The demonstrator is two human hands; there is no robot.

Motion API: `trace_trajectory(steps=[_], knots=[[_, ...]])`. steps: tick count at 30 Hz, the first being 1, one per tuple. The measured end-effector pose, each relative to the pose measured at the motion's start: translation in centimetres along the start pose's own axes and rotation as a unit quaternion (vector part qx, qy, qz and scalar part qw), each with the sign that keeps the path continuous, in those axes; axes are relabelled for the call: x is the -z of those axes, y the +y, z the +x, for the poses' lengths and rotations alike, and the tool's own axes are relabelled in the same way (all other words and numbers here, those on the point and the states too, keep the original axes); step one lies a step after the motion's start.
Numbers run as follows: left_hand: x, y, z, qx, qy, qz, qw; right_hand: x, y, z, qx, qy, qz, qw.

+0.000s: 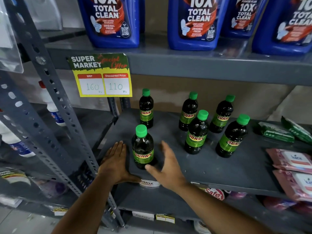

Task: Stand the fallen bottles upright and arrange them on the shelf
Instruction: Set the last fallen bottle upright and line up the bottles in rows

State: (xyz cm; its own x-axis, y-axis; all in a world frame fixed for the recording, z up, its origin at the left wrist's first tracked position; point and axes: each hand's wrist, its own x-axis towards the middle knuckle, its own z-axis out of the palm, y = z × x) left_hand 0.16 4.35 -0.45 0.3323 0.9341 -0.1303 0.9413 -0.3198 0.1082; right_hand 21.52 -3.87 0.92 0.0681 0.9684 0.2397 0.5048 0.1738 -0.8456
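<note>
Several dark bottles with green caps and green "SUNNY" labels stand upright on the grey metal shelf [211, 168]. The nearest bottle [143, 147] stands at the front left, between my two hands. My left hand [114, 162] lies flat on the shelf just left of it, fingers together, holding nothing. To its right is my right hand [166, 166], spread, with the thumb near the bottle's base and not gripping it. Another bottle [146, 108] stands behind it. The others [196, 132] form a cluster toward the middle right, the rightmost [232, 136] nearest the packets.
Large blue "10X Total Clean" jugs [109, 21] fill the shelf above. A yellow price tag [101, 76] hangs from that shelf's edge. Green packets [276, 132] and pink wipe packs [292, 161] lie at the right. A slotted upright post [55, 105] stands at the left.
</note>
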Motion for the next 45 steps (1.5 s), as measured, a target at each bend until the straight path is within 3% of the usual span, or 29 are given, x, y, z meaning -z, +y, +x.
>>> trace_trajectory(steps=[2,4,6,8,12,20,25,41,43,45], knots=[[-0.2,-0.1,-0.1,-0.005,0.013,-0.008,1.000,1.4,1.0,-0.8,0.037,0.170,-0.035,0.984],[-0.3,-0.1,-0.1,-0.005,0.017,-0.013,1.000,3.6,2.3,-0.7,0.020,0.313,-0.089,0.945],[-0.3,-0.1,0.0,-0.003,0.021,-0.013,1.000,6.2,3.9,0.5,-0.011,0.375,-0.104,0.921],[-0.2,-0.2,0.0,-0.004,0.018,-0.012,1.000,8.6,5.1,2.1,-0.031,0.332,-0.080,0.939],[-0.1,-0.1,0.0,-0.004,0.007,-0.008,1.000,11.6,6.3,4.1,-0.105,0.147,0.005,0.983],[0.4,0.2,-0.4,-0.004,0.002,-0.015,1.000,11.2,6.8,4.8,-0.170,0.108,-0.023,0.979],[0.5,0.2,-0.4,-0.002,0.010,-0.018,1.000,10.5,6.5,4.1,-0.141,0.139,-0.047,0.979],[0.4,0.2,-0.4,-0.017,0.039,-0.028,0.999,8.4,5.6,-2.1,-0.090,0.109,-0.008,0.990],[0.4,0.2,-0.4,-0.015,0.037,-0.026,0.999,8.6,5.8,-3.0,-0.049,0.141,0.030,0.988],[0.3,0.2,-0.4,-0.014,0.037,-0.025,0.999,9.2,6.2,-4.0,-0.007,0.241,0.030,0.970]])
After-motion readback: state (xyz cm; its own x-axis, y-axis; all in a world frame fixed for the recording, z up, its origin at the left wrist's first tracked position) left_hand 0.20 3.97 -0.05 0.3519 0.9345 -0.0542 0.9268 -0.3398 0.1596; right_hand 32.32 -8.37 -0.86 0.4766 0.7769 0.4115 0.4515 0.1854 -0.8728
